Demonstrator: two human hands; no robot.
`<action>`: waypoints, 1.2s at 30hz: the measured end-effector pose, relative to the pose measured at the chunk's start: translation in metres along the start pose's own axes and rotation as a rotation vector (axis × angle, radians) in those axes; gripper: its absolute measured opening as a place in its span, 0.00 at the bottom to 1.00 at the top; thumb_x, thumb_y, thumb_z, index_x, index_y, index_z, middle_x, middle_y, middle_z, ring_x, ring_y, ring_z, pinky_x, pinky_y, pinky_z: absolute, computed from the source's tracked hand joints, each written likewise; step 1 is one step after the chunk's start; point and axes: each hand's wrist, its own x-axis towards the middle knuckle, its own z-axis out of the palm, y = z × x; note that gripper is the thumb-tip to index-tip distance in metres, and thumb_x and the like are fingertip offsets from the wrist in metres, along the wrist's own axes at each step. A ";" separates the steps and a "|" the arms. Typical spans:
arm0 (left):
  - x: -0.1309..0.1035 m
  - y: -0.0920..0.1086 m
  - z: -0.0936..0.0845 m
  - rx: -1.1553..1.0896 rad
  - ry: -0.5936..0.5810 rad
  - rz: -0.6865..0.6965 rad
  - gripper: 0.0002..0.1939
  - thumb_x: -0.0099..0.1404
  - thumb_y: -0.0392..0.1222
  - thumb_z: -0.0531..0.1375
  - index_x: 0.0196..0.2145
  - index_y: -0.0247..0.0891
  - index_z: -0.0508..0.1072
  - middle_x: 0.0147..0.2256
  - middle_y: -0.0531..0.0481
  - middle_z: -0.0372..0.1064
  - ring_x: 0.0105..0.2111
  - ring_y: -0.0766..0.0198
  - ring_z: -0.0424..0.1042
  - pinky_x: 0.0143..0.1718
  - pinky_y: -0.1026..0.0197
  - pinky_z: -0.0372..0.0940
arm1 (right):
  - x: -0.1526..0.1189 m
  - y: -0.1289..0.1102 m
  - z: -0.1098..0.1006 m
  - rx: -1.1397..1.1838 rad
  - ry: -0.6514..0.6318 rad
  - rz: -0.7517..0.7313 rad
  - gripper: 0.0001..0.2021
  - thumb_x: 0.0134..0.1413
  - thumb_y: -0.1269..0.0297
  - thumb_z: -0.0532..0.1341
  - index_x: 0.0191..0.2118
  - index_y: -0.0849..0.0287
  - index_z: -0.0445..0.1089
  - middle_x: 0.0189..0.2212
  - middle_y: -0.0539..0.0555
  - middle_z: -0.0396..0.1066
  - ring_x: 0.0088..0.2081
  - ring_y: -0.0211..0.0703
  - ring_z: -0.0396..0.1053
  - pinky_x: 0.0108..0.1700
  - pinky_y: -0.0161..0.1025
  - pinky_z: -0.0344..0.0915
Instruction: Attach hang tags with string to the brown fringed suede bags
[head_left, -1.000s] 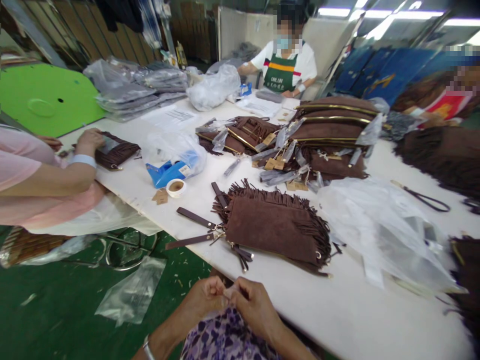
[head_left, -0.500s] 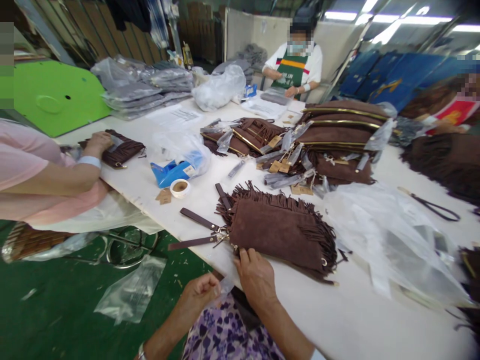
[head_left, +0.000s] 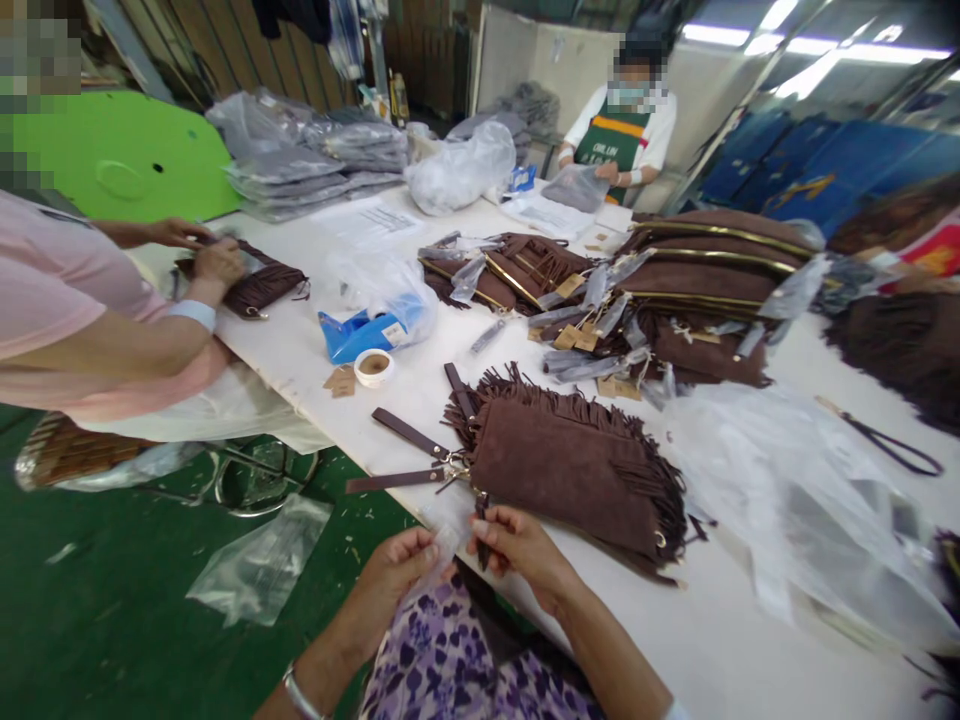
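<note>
A: Fringed brown suede bag (head_left: 570, 470), flat on the white table (head_left: 675, 620) near its front edge. It is the biggest thing close to the hands, with fringe along its top and right side.

B: And the large things around it?

A: Behind it, a stack of brown bags (head_left: 697, 280) with gold trim and paper tags. To its right, crumpled clear plastic bags (head_left: 795, 490). Far left, a person in a pink top (head_left: 67, 320) has both hands on another brown bag (head_left: 262, 285). At the far end, a person in a green apron (head_left: 619, 135) handles a clear bag.

B: Smaller?

A: A blue tape dispenser (head_left: 360, 333) under plastic film and a roll of tape (head_left: 373, 366), both left of the bag. Two dark straps (head_left: 405, 455) are clipped at the bag's left corner.

B: The hands?

A: The right hand (head_left: 517, 545) sits at the bag's lower left corner, fingers pinched shut on a thin dark tassel (head_left: 482, 520) hanging from the metal hardware there. The left hand (head_left: 397, 570) is just beside it, off the table edge, closed on a small clear plastic sleeve (head_left: 442, 535) held near the tassel.

B: Do they touch?

A: Nearly; the sleeve lies between them.
</note>
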 end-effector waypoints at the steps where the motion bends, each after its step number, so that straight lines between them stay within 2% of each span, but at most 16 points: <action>1: -0.001 0.000 0.000 -0.011 -0.004 -0.008 0.11 0.59 0.45 0.64 0.33 0.34 0.70 0.30 0.47 0.73 0.28 0.65 0.69 0.33 0.64 0.61 | -0.001 0.001 0.000 0.048 -0.022 0.016 0.19 0.47 0.50 0.66 0.34 0.62 0.66 0.30 0.54 0.75 0.19 0.29 0.60 0.23 0.29 0.55; 5: 0.002 -0.003 -0.008 0.074 0.011 0.001 0.13 0.60 0.48 0.63 0.32 0.34 0.70 0.29 0.47 0.74 0.27 0.66 0.68 0.32 0.65 0.59 | -0.002 0.000 -0.004 0.116 -0.090 0.066 0.20 0.44 0.53 0.69 0.37 0.63 0.68 0.32 0.58 0.76 0.22 0.31 0.65 0.26 0.29 0.59; 10: 0.008 -0.008 -0.027 0.306 0.069 0.040 0.19 0.56 0.55 0.64 0.30 0.34 0.71 0.27 0.49 0.73 0.25 0.66 0.66 0.29 0.66 0.56 | 0.002 -0.003 -0.005 0.122 -0.131 0.017 0.19 0.44 0.55 0.70 0.36 0.63 0.69 0.31 0.57 0.76 0.24 0.32 0.67 0.25 0.28 0.56; 16: 0.004 -0.013 -0.041 0.486 0.132 0.113 0.19 0.57 0.56 0.62 0.30 0.35 0.71 0.25 0.53 0.69 0.26 0.65 0.63 0.29 0.64 0.54 | 0.005 0.002 0.008 0.176 -0.059 -0.051 0.19 0.42 0.53 0.70 0.30 0.62 0.67 0.25 0.50 0.71 0.22 0.31 0.65 0.24 0.28 0.56; 19: 0.000 -0.017 -0.044 0.495 0.150 0.102 0.19 0.57 0.57 0.62 0.30 0.35 0.71 0.26 0.52 0.69 0.27 0.64 0.64 0.30 0.64 0.55 | 0.003 0.002 0.011 0.149 -0.057 -0.054 0.21 0.42 0.50 0.69 0.32 0.62 0.67 0.26 0.52 0.73 0.23 0.34 0.67 0.24 0.30 0.57; 23: -0.003 -0.020 -0.045 0.421 0.143 0.055 0.21 0.55 0.58 0.63 0.30 0.35 0.70 0.26 0.50 0.71 0.26 0.64 0.65 0.29 0.64 0.56 | 0.000 0.000 0.011 0.144 -0.087 -0.042 0.22 0.42 0.52 0.70 0.38 0.62 0.66 0.28 0.53 0.74 0.26 0.37 0.69 0.27 0.32 0.61; 29: -0.004 -0.017 -0.034 0.256 0.109 -0.040 0.22 0.52 0.59 0.65 0.31 0.36 0.69 0.27 0.50 0.73 0.24 0.66 0.65 0.27 0.65 0.55 | 0.000 0.001 0.009 0.137 -0.083 -0.039 0.20 0.41 0.55 0.70 0.37 0.62 0.67 0.26 0.51 0.73 0.26 0.37 0.68 0.27 0.32 0.61; 36: -0.004 -0.016 -0.027 0.277 0.088 -0.028 0.22 0.53 0.59 0.65 0.30 0.35 0.70 0.26 0.50 0.71 0.23 0.67 0.64 0.27 0.66 0.53 | 0.002 0.001 0.013 0.109 -0.029 -0.075 0.20 0.40 0.54 0.70 0.34 0.61 0.66 0.21 0.48 0.71 0.19 0.30 0.58 0.21 0.28 0.49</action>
